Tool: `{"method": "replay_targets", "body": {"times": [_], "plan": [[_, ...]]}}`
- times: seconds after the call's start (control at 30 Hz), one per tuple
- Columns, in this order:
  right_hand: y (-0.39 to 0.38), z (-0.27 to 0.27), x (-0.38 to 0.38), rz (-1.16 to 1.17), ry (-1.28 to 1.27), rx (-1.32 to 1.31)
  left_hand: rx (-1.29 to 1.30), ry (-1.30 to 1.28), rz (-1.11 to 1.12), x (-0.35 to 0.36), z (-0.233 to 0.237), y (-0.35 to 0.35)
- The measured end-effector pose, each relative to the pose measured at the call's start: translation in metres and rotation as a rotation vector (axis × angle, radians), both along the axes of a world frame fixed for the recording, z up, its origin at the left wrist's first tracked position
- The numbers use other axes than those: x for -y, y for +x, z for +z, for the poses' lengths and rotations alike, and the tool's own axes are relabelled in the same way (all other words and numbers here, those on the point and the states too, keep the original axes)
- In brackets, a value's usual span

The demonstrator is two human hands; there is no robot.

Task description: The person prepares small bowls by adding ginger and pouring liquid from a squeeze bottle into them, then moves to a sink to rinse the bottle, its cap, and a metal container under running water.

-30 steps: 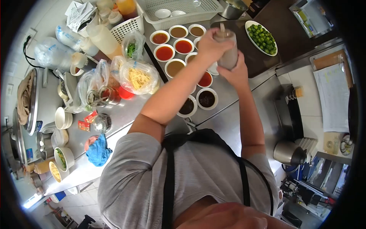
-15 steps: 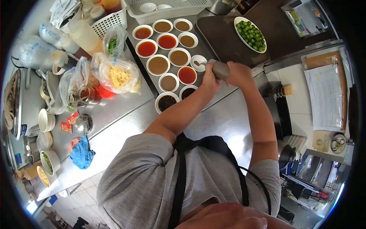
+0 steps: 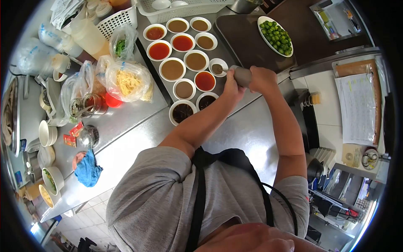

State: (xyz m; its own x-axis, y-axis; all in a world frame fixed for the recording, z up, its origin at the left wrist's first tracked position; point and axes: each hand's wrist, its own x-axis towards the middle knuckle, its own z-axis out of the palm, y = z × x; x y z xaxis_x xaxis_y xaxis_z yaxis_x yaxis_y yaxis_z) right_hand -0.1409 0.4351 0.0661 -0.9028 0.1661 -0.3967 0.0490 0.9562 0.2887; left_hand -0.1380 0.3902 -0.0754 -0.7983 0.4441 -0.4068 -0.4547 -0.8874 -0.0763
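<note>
A grey-brown squeeze bottle (image 3: 242,76) lies tilted between my two hands, its nozzle over a small white bowl (image 3: 217,67) with brown sauce in it. My left hand (image 3: 232,85) is closed round the bottle's front, near the nozzle. Round its rear end wraps my right hand (image 3: 262,79). Several white bowls stand in rows beside it, with brown sauce (image 3: 172,69), red sauce (image 3: 205,81) and a dark liquid (image 3: 183,112). My left forearm partly covers another dark bowl (image 3: 205,101).
An oval plate of green fruit (image 3: 276,37) rests on a dark tray (image 3: 239,40). Leftward are bags of shredded food (image 3: 128,83), glass jars (image 3: 93,103), a blue cloth (image 3: 88,169) and a white basket (image 3: 119,25). A clipboard with papers (image 3: 359,105) is at the right.
The small bowl under the nozzle now holds more brown sauce, covering its bottom. The view has shifted slightly; both hands keep their hold on the bottle.
</note>
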Motion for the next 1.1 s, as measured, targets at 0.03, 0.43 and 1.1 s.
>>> {"method": "replay_targets", "body": {"times": [0.03,0.43,1.1], "plan": [[0.000,0.001,0.001,0.000,0.008,0.002,-0.011,0.003,-0.003,0.000,0.001,0.000],[0.006,0.003,0.001,0.004,0.001,0.010,0.015,0.014,0.001,-0.001,-0.003,0.002],[0.023,-0.019,-0.016,-0.059,-0.124,-0.068,0.021,-0.028,-0.035,-0.002,-0.020,0.002]]}}
